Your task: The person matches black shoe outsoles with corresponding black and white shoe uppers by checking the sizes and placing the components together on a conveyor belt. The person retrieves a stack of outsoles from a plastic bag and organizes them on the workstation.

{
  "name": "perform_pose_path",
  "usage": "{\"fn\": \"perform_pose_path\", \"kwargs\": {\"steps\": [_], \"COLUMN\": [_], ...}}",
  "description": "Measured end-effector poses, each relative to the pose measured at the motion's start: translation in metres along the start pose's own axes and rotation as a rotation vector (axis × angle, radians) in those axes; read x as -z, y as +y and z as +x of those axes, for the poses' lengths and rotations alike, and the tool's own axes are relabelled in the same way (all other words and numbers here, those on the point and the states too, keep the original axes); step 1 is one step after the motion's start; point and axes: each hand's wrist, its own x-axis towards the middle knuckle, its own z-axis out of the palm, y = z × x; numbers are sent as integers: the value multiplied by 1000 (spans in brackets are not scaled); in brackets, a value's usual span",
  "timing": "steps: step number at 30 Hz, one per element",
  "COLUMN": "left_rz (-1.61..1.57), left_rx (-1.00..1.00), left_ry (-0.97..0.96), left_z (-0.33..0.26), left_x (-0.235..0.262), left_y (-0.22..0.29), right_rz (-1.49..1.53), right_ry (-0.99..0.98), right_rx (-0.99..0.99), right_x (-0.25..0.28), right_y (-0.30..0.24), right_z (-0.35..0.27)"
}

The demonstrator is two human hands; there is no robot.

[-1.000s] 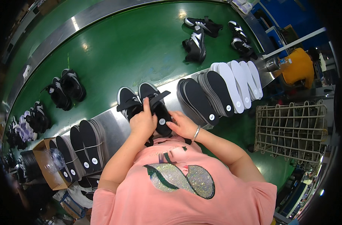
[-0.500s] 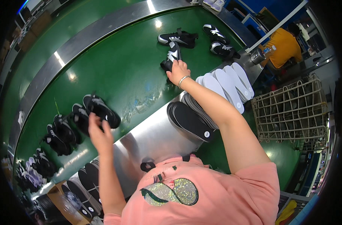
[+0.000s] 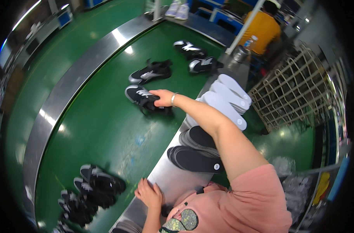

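My right hand (image 3: pixel 162 98) grips the heel end of a black sneaker (image 3: pixel 140 95) with white side marks and a silver toe. That sneaker lies on the green belt (image 3: pixel 107 112), its toe pointing left. Just beyond it lies another black sneaker (image 3: pixel 151 72) with a loose strap, apart from my hand. My left hand (image 3: pixel 149 193) is at the metal ledge (image 3: pixel 167 171), fingers stretched and apart, holding nothing. Left of this hand, a pair of black sneakers (image 3: pixel 101 184) stands on the belt.
Black insoles (image 3: pixel 194 157) and white insoles (image 3: pixel 225 105) are stacked along the ledge. A black pair (image 3: pixel 202 64) lies at the belt's far end. Beyond are a metal cup (image 3: pixel 240 54), a plastic bottle (image 3: pixel 250 42), a wire cage (image 3: pixel 293 91) and a person in yellow (image 3: pixel 262 31).
My left hand has left the sneakers at the left and come back to the ledge. The sneaker under my right hand has turned, its toe now leftward. The view has swung too.
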Motion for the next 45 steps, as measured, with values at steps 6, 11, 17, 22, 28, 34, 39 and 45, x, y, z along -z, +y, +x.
{"fn": "perform_pose_path", "kwargs": {"steps": [6, 11, 17, 22, 28, 34, 39, 45], "left_rz": [37, 54, 41, 58, 40, 51, 52, 48], "left_rx": [-14, -21, -11, -24, -7, 30, 10, 27], "left_ry": [-17, -35, -82, -68, -76, -84, -52, -13], "left_z": [2, 6, 12, 9, 9, 9, 11, 3], "left_x": [-8, 3, 7, 3, 3, 4, 3, 4], "left_y": [-2, 8, 12, 7, 7, 9, 6, 5], "right_rz": [-346, -502, -465, -532, -539, -563, -712, -566], "right_ry": [337, 558, 406, 377, 365, 224, 64, -222], "right_rx": [-236, -739, -899, -929, -546, -137, -206, -159], "right_x": [68, 113, 114, 116, 115, 94, 61, 37], "right_y": [24, 44, 85, 80, 51, 9, 6, -19], "right_z": [20, 5, -9, 13, 53, 64, 39, 32]}}
